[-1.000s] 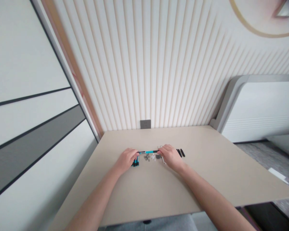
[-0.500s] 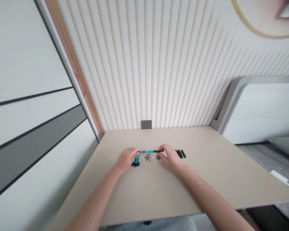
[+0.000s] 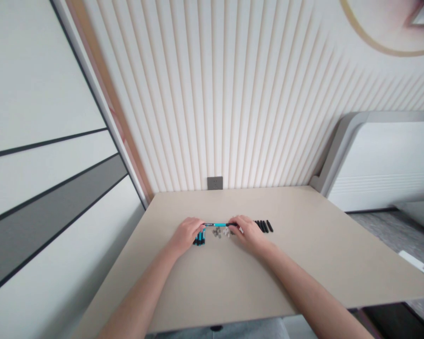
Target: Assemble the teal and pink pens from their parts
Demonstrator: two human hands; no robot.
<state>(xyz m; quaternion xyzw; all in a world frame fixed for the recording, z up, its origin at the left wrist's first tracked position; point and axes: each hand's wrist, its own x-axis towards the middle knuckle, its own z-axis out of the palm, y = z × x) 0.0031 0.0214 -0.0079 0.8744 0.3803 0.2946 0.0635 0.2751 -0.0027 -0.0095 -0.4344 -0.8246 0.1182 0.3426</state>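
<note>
Holding the teal pen [image 3: 216, 224] level, clamped at each end by my left hand [image 3: 186, 236] and right hand [image 3: 249, 233], so it clears the small metal parts [image 3: 219, 232] beneath.

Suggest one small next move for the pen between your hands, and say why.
Probably shift the teal-and-black pen sideways, away from the small grey parts, before doing anything else with it. The left hand and right hand hold its two ends right above that loose pile, so a slip could scatter it.
</note>
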